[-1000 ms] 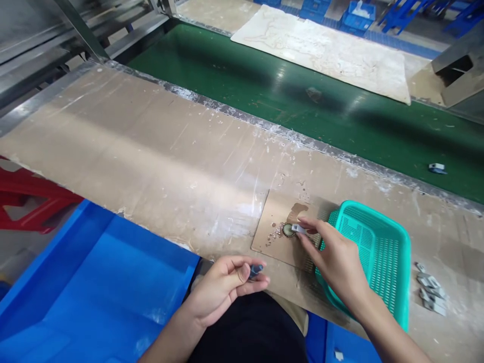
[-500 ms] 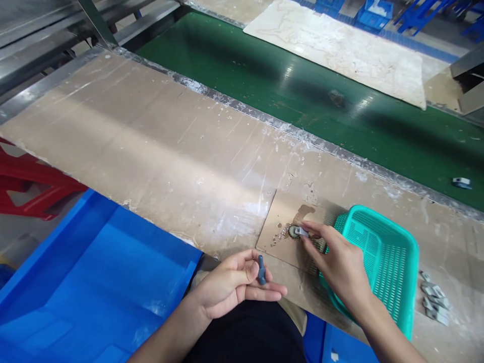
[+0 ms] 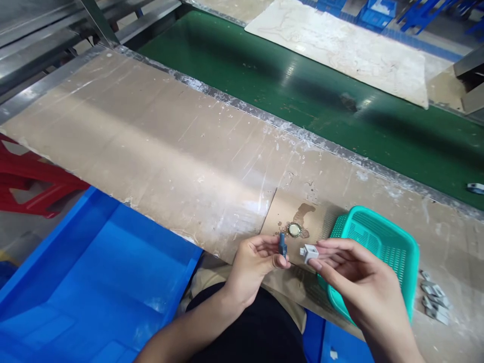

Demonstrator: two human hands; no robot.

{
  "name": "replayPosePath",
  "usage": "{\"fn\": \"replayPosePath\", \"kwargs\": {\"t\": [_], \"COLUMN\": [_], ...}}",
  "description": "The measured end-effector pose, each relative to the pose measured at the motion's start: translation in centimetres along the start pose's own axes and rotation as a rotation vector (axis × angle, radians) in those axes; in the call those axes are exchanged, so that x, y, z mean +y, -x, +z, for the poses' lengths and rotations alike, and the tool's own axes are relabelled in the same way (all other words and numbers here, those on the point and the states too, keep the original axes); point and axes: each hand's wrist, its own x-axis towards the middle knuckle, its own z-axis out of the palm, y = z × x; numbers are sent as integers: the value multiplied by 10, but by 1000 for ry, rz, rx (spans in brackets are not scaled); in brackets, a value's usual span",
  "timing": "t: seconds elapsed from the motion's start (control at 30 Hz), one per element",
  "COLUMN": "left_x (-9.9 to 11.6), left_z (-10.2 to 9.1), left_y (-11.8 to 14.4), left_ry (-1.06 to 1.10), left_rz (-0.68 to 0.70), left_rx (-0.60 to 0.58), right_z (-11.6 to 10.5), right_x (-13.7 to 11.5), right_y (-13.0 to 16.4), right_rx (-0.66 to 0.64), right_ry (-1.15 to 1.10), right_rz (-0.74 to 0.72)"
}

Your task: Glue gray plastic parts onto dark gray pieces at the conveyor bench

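Observation:
My left hand [image 3: 254, 269] pinches a small dark blue-grey plastic part [image 3: 282, 245] with a rounded peg pointing up. Close beside it on the right, my right hand [image 3: 363, 280] grips a small light-grey, box-shaped plastic part [image 3: 310, 253] between thumb and fingers. The two parts face each other with a narrow gap between them. Just beyond the hands, a small round cap-like dish [image 3: 294, 230] with a pale inside rests on a cardboard sheet [image 3: 273, 216]. Wet stains mark the cardboard around the dish.
A green plastic basket [image 3: 410, 247] stands beside my right hand. Several grey parts [image 3: 434, 297] lie to its right. A large blue bin [image 3: 94, 282] is at lower left, near a red stool [image 3: 34, 181]. Behind the worktable runs a green conveyor belt [image 3: 242, 65], carrying a small part [image 3: 475, 188].
My right hand has drawn the light-grey part back from the round dish toward me. My left hand has moved up and right, turning the blue-grey part upright near it.

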Motion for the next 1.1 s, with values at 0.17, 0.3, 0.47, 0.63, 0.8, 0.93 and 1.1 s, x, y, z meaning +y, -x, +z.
{"fn": "replayPosePath", "kwargs": {"t": [0.17,0.3,0.47,0.63,0.8,0.93,1.1], "left_x": [-6,-5,-6,-5,2,14,40], "left_z": [4,6,4,1,5,10,-8], "left_y": [-2,1,4,1,-8,-17,-14], "left_ry": [-110,-214,-369,-567,-644,-774,-954], "left_rz": [103,168,288,431,479,548,595], "left_rx": [64,41,33,7,13,-92,27], "right_z": [6,9,11,11,11,1,-63], "right_x": [2,4,5,8,8,2,-1], "right_y": [6,5,2,-6,-15,-32,-102], "right_rx": [-11,-26,-33,-49,-78,-87,191], "right_ry": [-15,-21,1,-17,-68,-25,297], "right_rz": [19,28,18,79,156,122,35]}}
